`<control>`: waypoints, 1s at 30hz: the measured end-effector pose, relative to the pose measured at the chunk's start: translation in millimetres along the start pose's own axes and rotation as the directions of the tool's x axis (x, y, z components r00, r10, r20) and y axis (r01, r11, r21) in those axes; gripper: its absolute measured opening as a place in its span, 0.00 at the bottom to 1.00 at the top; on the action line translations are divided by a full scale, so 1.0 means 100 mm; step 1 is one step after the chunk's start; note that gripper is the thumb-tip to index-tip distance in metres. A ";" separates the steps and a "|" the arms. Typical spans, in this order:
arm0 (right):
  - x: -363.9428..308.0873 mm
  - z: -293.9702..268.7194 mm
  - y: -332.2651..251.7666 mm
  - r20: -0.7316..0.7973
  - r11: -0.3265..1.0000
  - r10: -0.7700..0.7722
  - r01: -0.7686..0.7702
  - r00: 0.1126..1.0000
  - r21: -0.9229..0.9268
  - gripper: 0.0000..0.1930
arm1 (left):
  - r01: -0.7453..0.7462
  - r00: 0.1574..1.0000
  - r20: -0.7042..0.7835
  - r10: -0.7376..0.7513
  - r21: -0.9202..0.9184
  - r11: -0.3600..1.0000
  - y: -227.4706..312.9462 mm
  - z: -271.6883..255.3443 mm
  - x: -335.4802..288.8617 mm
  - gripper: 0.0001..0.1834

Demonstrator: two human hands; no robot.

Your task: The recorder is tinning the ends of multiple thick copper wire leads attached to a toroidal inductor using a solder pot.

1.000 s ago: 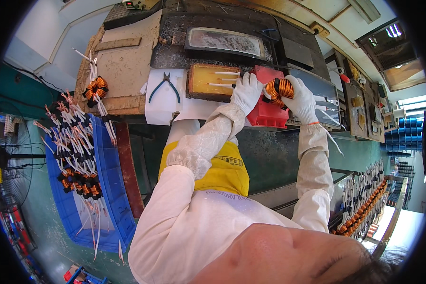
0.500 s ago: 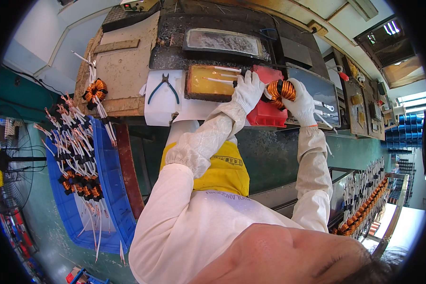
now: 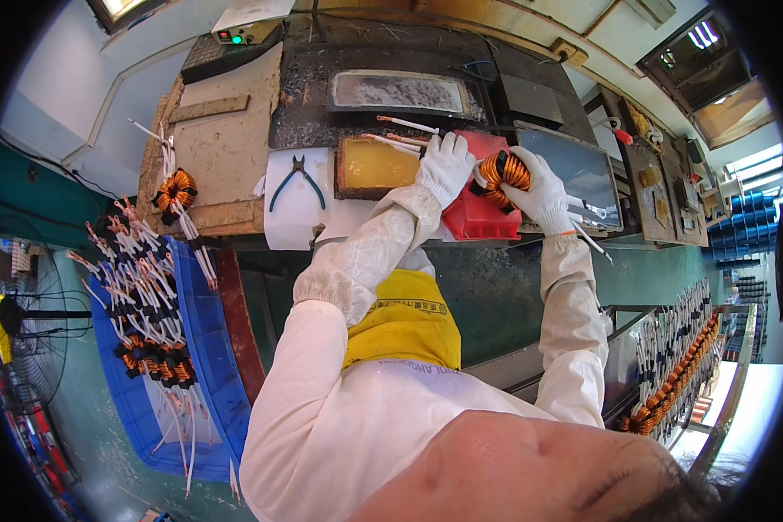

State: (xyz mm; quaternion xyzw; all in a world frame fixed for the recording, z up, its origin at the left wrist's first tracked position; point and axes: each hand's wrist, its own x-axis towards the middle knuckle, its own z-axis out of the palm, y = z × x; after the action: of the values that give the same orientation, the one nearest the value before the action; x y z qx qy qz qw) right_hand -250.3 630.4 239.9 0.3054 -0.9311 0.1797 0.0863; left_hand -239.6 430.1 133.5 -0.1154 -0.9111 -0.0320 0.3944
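Note:
A ring-shaped coil of copper wire (image 3: 503, 177) is held above a red plastic tray (image 3: 485, 217). My gloved right hand (image 3: 541, 193) grips the coil's right side. White-sleeved leads (image 3: 587, 207) stick out to the right past this hand. My gloved left hand (image 3: 446, 167) is closed around the leads on the coil's other side, near their black sleeves. Those leads (image 3: 400, 123) point left with bare copper ends, over the far edge of a block of amber material (image 3: 376, 165) in a brown tray. My fingers partly hide the leads.
Cutting pliers (image 3: 297, 184) lie on white paper left of the amber block. Behind it sits a rectangular pot with a grey surface (image 3: 398, 92). Another coil (image 3: 176, 190) rests at the bench's left. A blue bin (image 3: 222, 383) holds several coils; more line a rack (image 3: 679, 374) at right.
The left-pointing leads have shifted from over the amber block toward its far edge, nearer the grey-surfaced pot. Both hands keep their hold on the coil and leads. The view has shifted slightly.

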 end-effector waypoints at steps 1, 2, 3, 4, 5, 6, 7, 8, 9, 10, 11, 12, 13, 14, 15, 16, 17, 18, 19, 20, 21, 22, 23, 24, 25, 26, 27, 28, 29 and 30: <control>-0.01 0.02 -0.02 -0.006 1.000 0.029 -0.029 1.000 0.005 0.32 | 0.000 1.000 -0.013 0.000 0.002 1.000 -0.01 0.00 0.00 0.06; -0.01 0.03 -0.04 -0.013 0.998 0.059 -0.059 0.998 0.009 0.32 | -0.001 1.000 -0.017 0.001 0.004 1.000 -0.02 0.01 0.01 0.06; -0.01 0.04 -0.05 -0.017 0.998 0.056 -0.056 0.998 0.008 0.32 | -0.002 1.000 -0.011 0.002 0.005 1.000 -0.03 0.02 0.02 0.06; 0.00 0.04 -0.06 -0.026 0.998 0.068 -0.068 0.997 0.001 0.32 | -0.004 1.000 -0.006 0.004 0.004 1.000 -0.04 0.02 0.04 0.06; 0.01 0.04 -0.07 -0.035 0.997 0.080 -0.080 0.996 -0.006 0.32 | -0.006 1.000 -0.013 0.007 0.006 1.000 -0.05 0.03 0.06 0.06; 0.01 0.04 -0.09 -0.041 0.997 0.078 -0.078 0.996 -0.009 0.32 | -0.008 1.000 -0.008 0.008 -0.001 1.000 -0.05 0.03 0.07 0.05; 0.01 0.03 -0.12 -0.030 0.993 0.114 -0.114 0.993 -0.011 0.32 | -0.010 1.000 -0.003 0.010 -0.007 1.000 -0.06 0.04 0.09 0.05; 0.02 0.03 -0.15 -0.018 0.989 0.149 -0.149 0.989 -0.014 0.31 | -0.012 1.000 -0.010 0.012 -0.004 1.000 -0.06 0.06 0.10 0.05; 0.03 0.03 -0.15 -0.024 0.988 0.154 -0.155 0.988 -0.026 0.31 | -0.013 1.000 -0.006 0.013 0.005 1.000 -0.07 0.07 0.12 0.05; 0.04 0.04 -0.16 -0.030 0.988 0.150 -0.151 0.988 -0.028 0.31 | -0.014 1.000 -0.003 0.014 0.015 1.000 -0.07 0.10 0.13 0.05; 0.04 0.04 -0.17 -0.035 0.987 0.158 -0.159 0.987 -0.022 0.31 | -0.014 1.000 -0.010 0.015 0.018 1.000 -0.08 0.13 0.13 0.05; 0.04 0.05 -0.18 -0.039 0.986 0.165 -0.166 0.986 -0.015 0.31 | -0.008 0.999 0.043 0.007 0.021 1.000 -0.09 0.15 0.13 0.06; 0.04 0.06 -0.18 -0.048 0.985 0.170 -0.171 0.984 -0.020 0.31 | -0.001 0.995 0.096 -0.001 0.023 1.000 -0.09 0.16 0.14 0.07; 0.05 0.08 -0.19 -0.053 0.986 0.166 -0.168 0.985 -0.024 0.31 | 0.000 0.996 0.089 -0.002 0.025 1.000 -0.10 0.17 0.15 0.07; 0.07 0.09 -0.19 -0.056 0.983 0.180 -0.182 0.982 -0.024 0.31 | -0.002 0.998 0.069 0.000 0.033 0.999 -0.11 0.17 0.16 0.06; 0.07 0.09 -0.21 -0.057 0.980 0.195 -0.197 0.979 -0.025 0.32 | -0.004 0.999 0.049 0.002 0.040 0.999 -0.12 0.18 0.16 0.06; 0.09 0.08 -0.23 -0.060 0.980 0.196 -0.198 0.979 -0.026 0.31 | -0.004 0.999 0.035 0.003 0.027 1.000 -0.13 0.19 0.17 0.06; 0.10 0.09 -0.21 -0.061 0.980 0.193 -0.195 0.979 -0.029 0.31 | -0.001 1.000 0.031 0.000 0.027 1.000 -0.14 0.20 0.18 0.06; 0.11 0.12 -0.18 -0.076 0.985 0.167 -0.169 0.983 -0.023 0.31 | 0.012 0.998 0.058 -0.013 0.020 1.000 -0.14 0.20 0.19 0.06; 0.12 0.13 -0.16 -0.089 0.989 0.142 -0.144 0.986 -0.017 0.31 | 0.024 0.996 0.086 -0.025 0.013 1.000 -0.14 0.20 0.20 0.06; 0.12 0.13 -0.15 -0.088 0.990 0.139 -0.142 0.986 -0.020 0.31 | 0.027 0.996 0.084 -0.028 0.012 1.000 -0.14 0.22 0.21 0.06; 0.14 0.14 -0.15 -0.096 0.990 0.141 -0.143 0.985 -0.015 0.31 | 0.022 0.998 0.061 -0.023 0.018 1.000 -0.15 0.25 0.21 0.06; 0.15 0.14 -0.15 -0.103 0.989 0.143 -0.145 0.984 -0.010 0.31 | 0.017 0.999 0.039 -0.017 0.023 1.000 -0.17 0.27 0.21 0.06; 0.16 0.15 -0.15 -0.102 0.990 0.141 -0.143 0.985 -0.011 0.31 | 0.019 0.999 0.039 -0.020 0.023 1.000 -0.18 0.30 0.22 0.06; 0.18 0.15 -0.16 -0.100 0.989 0.146 -0.148 0.984 -0.015 0.30 | 0.022 0.999 0.044 -0.023 0.033 0.999 -0.19 0.31 0.22 0.06; 0.19 0.15 -0.16 -0.098 0.988 0.151 -0.153 0.984 -0.018 0.30 | 0.024 0.998 0.049 -0.026 0.042 0.999 -0.19 0.32 0.23 0.06; 0.21 0.15 -0.15 -0.098 0.988 0.151 -0.154 0.984 -0.020 0.30 | 0.025 0.998 0.049 -0.027 0.040 0.999 -0.20 0.32 0.24 0.06; 0.22 0.15 -0.15 -0.089 0.987 0.157 -0.159 0.984 -0.015 0.31 | 0.039 0.998 0.046 -0.041 0.045 0.998 -0.20 0.32 0.24 0.06; 0.23 0.15 -0.15 -0.080 0.986 0.162 -0.164 0.983 -0.009 0.32 | 0.053 0.998 0.043 -0.055 0.050 0.997 -0.20 0.32 0.24 0.06; 0.23 0.14 -0.14 -0.079 0.986 0.163 -0.164 0.983 -0.010 0.32 | 0.054 0.998 0.043 -0.056 0.049 0.997 -0.19 0.31 0.24 0.06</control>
State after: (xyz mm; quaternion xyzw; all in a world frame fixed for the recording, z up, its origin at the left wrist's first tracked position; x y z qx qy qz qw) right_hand -260.7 602.0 237.4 0.2200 -0.9503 0.1905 0.1102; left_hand -281.9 420.6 130.6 -0.0817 -0.9230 -0.0183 0.3756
